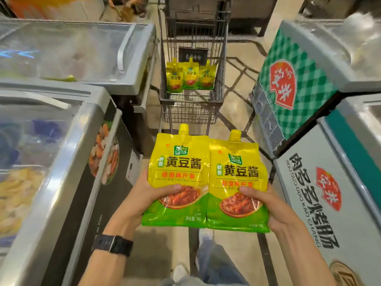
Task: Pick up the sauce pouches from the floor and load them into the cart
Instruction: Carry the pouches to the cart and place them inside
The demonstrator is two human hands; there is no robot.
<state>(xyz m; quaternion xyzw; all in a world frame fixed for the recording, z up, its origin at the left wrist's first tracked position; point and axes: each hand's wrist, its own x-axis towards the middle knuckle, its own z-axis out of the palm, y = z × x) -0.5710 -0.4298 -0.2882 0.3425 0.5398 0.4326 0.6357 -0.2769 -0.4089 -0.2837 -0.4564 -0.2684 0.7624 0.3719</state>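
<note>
Left hand (157, 196) grips left pouch (177, 162), right hand (268, 203) right pouch (240, 168)

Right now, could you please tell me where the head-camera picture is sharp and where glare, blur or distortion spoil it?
Head view: the left pouch in the left hand and right pouch in the right hand are sharp; the three pouches in the cart look softer; the freezer lids on the left show glare and smearing; the wide lens bows the freezer edges.

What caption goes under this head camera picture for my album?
Left hand and right hand hold two yellow-green plastic sauce pouches before a grey wire cart carrying three more pouches.
</note>
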